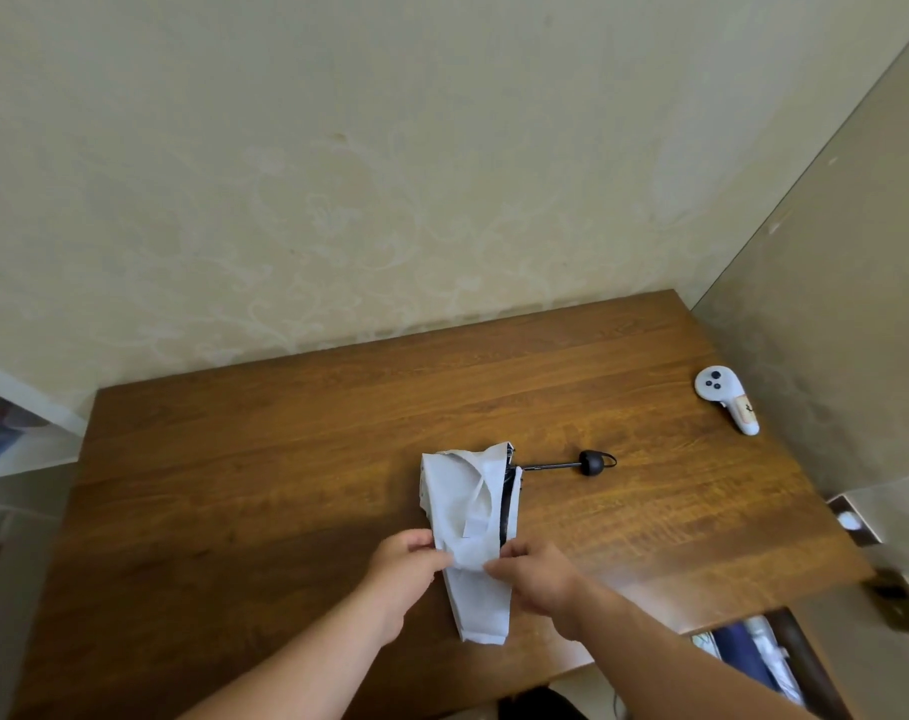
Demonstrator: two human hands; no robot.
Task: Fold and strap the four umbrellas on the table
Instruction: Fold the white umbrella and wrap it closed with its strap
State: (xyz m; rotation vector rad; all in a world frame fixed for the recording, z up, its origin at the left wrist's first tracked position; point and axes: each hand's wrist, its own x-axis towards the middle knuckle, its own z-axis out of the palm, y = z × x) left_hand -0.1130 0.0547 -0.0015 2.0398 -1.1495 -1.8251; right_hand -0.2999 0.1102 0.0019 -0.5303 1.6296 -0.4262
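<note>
One white umbrella [468,517] with a black inner lining lies collapsed on the brown wooden table [286,459], its canopy loosely bunched. Its thin black shaft runs right to a round black handle [591,462] with a wrist loop. My left hand [405,561] pinches the canopy fabric on its left side near the middle. My right hand [532,574] grips the fabric from the right, fingers curled over the cloth. The lower end of the canopy sticks out below both hands. No other umbrella is in view.
A white handheld controller [725,400] lies at the table's far right. Walls close in behind and to the right of the table. Below the table's right front corner sits a shelf or drawer with mixed items [753,652].
</note>
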